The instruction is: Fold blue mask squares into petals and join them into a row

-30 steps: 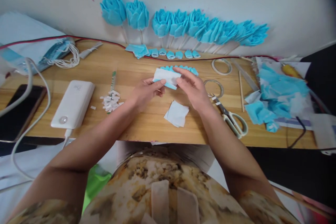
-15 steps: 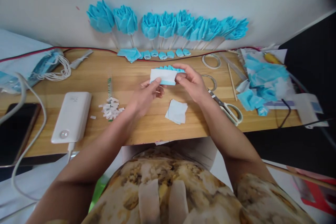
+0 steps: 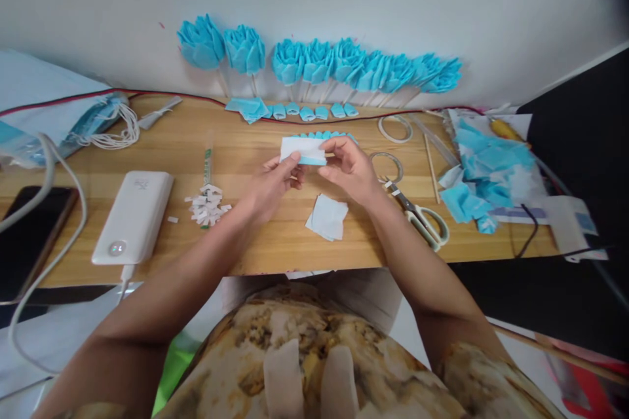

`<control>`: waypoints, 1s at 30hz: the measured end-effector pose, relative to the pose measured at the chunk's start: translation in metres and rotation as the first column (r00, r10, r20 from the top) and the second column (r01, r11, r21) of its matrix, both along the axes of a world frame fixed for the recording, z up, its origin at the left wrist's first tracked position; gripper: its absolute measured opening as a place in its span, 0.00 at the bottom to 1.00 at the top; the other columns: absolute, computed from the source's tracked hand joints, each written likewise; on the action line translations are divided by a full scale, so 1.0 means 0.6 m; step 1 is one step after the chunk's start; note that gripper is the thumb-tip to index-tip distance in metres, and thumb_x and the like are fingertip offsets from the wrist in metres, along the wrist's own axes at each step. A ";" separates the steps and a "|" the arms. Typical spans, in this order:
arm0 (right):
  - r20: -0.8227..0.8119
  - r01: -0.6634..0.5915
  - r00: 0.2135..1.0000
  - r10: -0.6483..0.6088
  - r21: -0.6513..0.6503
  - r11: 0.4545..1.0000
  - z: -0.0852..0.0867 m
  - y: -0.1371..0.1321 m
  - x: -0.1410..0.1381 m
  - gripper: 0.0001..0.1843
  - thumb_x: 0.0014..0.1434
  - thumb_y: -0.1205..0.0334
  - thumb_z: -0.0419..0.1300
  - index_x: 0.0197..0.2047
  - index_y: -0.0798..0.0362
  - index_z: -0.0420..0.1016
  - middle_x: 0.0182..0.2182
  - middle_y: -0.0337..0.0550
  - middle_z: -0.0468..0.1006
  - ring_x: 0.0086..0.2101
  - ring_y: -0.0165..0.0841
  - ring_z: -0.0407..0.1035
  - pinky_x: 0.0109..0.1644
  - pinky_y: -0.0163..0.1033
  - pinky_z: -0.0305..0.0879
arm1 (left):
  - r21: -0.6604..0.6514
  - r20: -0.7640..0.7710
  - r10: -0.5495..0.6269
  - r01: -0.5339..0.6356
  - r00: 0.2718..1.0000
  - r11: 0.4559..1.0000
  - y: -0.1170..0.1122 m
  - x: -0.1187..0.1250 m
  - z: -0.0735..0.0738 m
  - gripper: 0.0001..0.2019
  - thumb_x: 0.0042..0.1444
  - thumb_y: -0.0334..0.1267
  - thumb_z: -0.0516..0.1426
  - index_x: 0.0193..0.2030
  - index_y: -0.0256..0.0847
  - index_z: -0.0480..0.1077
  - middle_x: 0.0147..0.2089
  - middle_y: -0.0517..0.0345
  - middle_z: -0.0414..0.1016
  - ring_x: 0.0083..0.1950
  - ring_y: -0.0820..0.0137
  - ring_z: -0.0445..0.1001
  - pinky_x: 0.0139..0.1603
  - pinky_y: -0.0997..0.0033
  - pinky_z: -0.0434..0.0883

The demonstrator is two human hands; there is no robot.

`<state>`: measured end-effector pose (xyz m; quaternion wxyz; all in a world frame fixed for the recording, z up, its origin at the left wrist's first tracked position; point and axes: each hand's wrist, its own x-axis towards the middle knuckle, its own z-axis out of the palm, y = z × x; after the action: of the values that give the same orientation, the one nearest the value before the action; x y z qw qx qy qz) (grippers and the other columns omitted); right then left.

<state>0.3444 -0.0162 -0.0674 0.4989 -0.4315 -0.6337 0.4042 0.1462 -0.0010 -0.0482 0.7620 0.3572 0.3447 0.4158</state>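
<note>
My left hand [image 3: 272, 183] and my right hand [image 3: 346, 167] together pinch a small white and light-blue folded strip [image 3: 303, 149] a little above the wooden table [image 3: 255, 229]. The left fingers grip its left end, the right fingers its right end. Just behind the strip lies a row of small blue folded petals [image 3: 339, 136]. A white square of paper [image 3: 326, 217] lies on the table below my right hand. A pile of small white scraps [image 3: 208, 203] sits to the left of my left hand.
Blue paper flowers on sticks [image 3: 319, 62] lean on the wall, loose petals [image 3: 304, 111] below them. Scissors [image 3: 419, 215], tape rings [image 3: 393, 127], sticks and blue scraps [image 3: 484, 170] lie right. A white power bank [image 3: 135, 215], cables, a phone [image 3: 27, 229] and face masks [image 3: 93, 121] are left.
My hands have drawn slightly closer together on the strip, the right fingers sliding in along it. The camera view has shifted a little; nothing else on the table has moved.
</note>
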 end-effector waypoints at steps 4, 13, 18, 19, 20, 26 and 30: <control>0.045 0.016 0.999 -0.016 -0.005 1.000 -0.002 -0.004 -0.004 0.22 0.55 0.45 0.72 0.47 0.45 0.73 0.49 0.41 0.77 0.50 0.36 0.73 0.56 0.44 0.71 | -0.009 0.005 0.008 -0.008 1.000 1.000 0.001 -0.001 -0.001 0.14 0.58 0.43 0.69 0.33 0.35 0.73 0.31 0.58 0.76 0.29 0.76 0.72 0.32 0.74 0.68; -0.043 0.088 0.995 -0.091 -0.068 0.994 0.006 -0.006 -0.022 0.21 0.53 0.43 0.73 0.41 0.45 0.75 0.40 0.37 0.78 0.40 0.32 0.72 0.46 0.41 0.71 | 0.020 0.007 0.013 -0.013 1.000 1.000 0.005 -0.006 -0.004 0.15 0.54 0.44 0.71 0.32 0.35 0.75 0.30 0.59 0.76 0.29 0.75 0.72 0.31 0.73 0.68; -0.031 0.083 0.996 -0.086 -0.089 0.993 0.005 -0.008 -0.023 0.22 0.52 0.45 0.74 0.45 0.45 0.75 0.39 0.37 0.78 0.40 0.33 0.72 0.45 0.41 0.71 | 0.050 0.011 -0.006 0.005 1.000 0.999 0.004 -0.007 -0.007 0.18 0.50 0.48 0.73 0.33 0.35 0.76 0.31 0.58 0.75 0.31 0.74 0.72 0.32 0.73 0.68; -0.025 0.082 0.996 -0.084 -0.085 0.993 0.004 -0.008 -0.024 0.20 0.53 0.47 0.73 0.44 0.45 0.75 0.38 0.37 0.78 0.39 0.33 0.71 0.44 0.41 0.71 | 0.054 0.012 -0.010 0.010 1.000 0.998 0.004 -0.007 -0.007 0.18 0.50 0.48 0.73 0.33 0.35 0.76 0.30 0.58 0.75 0.31 0.74 0.72 0.32 0.73 0.68; -0.022 0.082 0.996 -0.084 -0.081 0.993 0.003 -0.008 -0.024 0.18 0.53 0.48 0.73 0.42 0.45 0.75 0.37 0.36 0.78 0.38 0.32 0.71 0.44 0.41 0.71 | 0.058 0.014 -0.014 0.013 1.000 0.998 0.003 -0.007 -0.007 0.19 0.49 0.49 0.73 0.32 0.35 0.75 0.30 0.58 0.75 0.31 0.74 0.72 0.32 0.73 0.68; -0.029 0.133 0.990 -0.136 -0.075 0.988 0.003 -0.008 -0.025 0.13 0.55 0.52 0.71 0.38 0.46 0.74 0.36 0.36 0.77 0.36 0.31 0.70 0.41 0.40 0.69 | 0.058 -0.006 -0.002 0.002 1.000 0.998 0.003 -0.005 -0.010 0.15 0.52 0.47 0.71 0.32 0.36 0.77 0.31 0.57 0.76 0.30 0.74 0.71 0.32 0.73 0.68; -0.001 0.117 0.993 -0.117 -0.091 0.989 0.005 -0.011 -0.025 0.12 0.56 0.53 0.70 0.39 0.46 0.74 0.38 0.38 0.78 0.37 0.32 0.71 0.42 0.41 0.70 | 0.060 -0.010 0.010 -0.010 1.000 0.998 0.003 -0.005 -0.011 0.16 0.52 0.47 0.72 0.31 0.36 0.77 0.31 0.57 0.76 0.30 0.74 0.71 0.32 0.73 0.69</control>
<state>0.3293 -0.0229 -0.0644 0.5038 -0.4888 -0.5865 0.4041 0.1430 0.0009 -0.0549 0.7472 0.3801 0.3377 0.4279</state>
